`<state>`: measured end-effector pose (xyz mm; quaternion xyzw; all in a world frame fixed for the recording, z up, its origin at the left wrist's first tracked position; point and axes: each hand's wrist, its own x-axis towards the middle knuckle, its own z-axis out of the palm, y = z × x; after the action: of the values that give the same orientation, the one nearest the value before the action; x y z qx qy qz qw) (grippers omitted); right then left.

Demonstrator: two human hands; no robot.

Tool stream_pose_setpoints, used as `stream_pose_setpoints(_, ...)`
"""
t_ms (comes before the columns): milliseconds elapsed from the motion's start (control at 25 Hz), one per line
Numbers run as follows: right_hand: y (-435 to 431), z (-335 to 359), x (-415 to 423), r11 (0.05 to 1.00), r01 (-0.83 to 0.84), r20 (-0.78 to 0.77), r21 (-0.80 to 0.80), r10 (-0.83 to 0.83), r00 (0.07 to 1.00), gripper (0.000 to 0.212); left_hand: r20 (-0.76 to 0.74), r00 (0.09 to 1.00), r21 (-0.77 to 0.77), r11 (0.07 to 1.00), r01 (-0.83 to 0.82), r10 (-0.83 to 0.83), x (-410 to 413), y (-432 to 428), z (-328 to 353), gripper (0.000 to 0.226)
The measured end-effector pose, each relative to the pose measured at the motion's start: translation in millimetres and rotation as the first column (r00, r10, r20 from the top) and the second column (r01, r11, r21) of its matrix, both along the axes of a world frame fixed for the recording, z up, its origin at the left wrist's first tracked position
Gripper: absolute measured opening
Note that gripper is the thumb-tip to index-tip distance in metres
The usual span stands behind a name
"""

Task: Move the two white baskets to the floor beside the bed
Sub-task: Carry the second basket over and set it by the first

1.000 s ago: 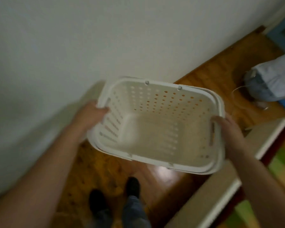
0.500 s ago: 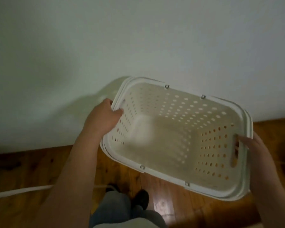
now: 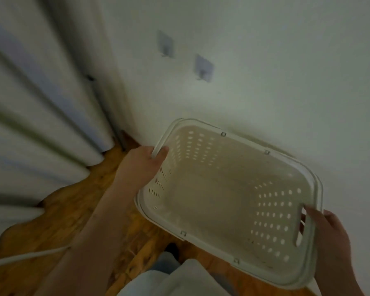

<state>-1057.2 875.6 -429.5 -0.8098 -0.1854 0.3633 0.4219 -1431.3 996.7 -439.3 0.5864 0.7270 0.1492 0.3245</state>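
The white baskets [image 3: 229, 201] are held in the air above the wooden floor [image 3: 68, 212], close to the white wall [image 3: 265, 71]. A doubled rim along the edges shows one basket nested inside the other. The stack tilts, its open top facing the camera, and nothing lies inside it.

The left hand [image 3: 141, 167] grips the short end nearest the curtain [image 3: 36, 116]. Its fingers [image 3: 161, 153] are clenched over the rim, the thumb pressed on the inner side and the rest wrapped round the outside, out of sight.

The right hand [image 3: 329, 233] holds the opposite short end. Its fingers [image 3: 313, 214] curl over the rim just beside the handle slot, and fingertips show through that slot from behind, so the hand is closed on the basket wall.

Both forearms reach forward from the bottom of the view. Below the baskets a trouser leg [image 3: 169, 265] and the tip of a dark shoe [image 3: 171, 247] stand on the floor. A white cable [image 3: 26, 256] runs across the floor at the lower left. Two small adhesive hooks [image 3: 203, 68] sit on the wall above the baskets.
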Motion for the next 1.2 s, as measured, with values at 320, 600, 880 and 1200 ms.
stream_pose_setpoints(320, 120.0, -12.2, -140.9, 0.872, -0.489, -0.101, 0.02, 0.489, 0.867, 0.035, -0.127, 0.905, 0.008, 0.913, -0.408, 0.406, -153.5, -72.9, 22.0, 0.063)
stream_pose_setpoints(600, 204.7, 0.5, -273.8, 0.472, -0.873, 0.05, 0.123, 0.875, 0.481, 0.031, -0.132, 0.594, 0.09, 0.607, -0.79, 0.793, -202.9, -162.4, 34.2, 0.075)
stream_pose_setpoints(880, 212.7, 18.9, -422.4, -0.059, -0.986, 0.261, 0.154, 0.965, -0.017, 0.041, -0.028, 0.052, 0.017, 0.053, -0.998, 0.998, -201.9, -268.4, 27.5, 0.074)
stream_pose_setpoints(1200, 117.4, 10.1, -601.0, -0.463, -0.877, 0.188, 0.133, 0.88, -0.436, 0.04, 0.183, -0.44, 0.014, -0.45, -0.893, 0.879, -226.9, -388.8, 7.4, 0.05)
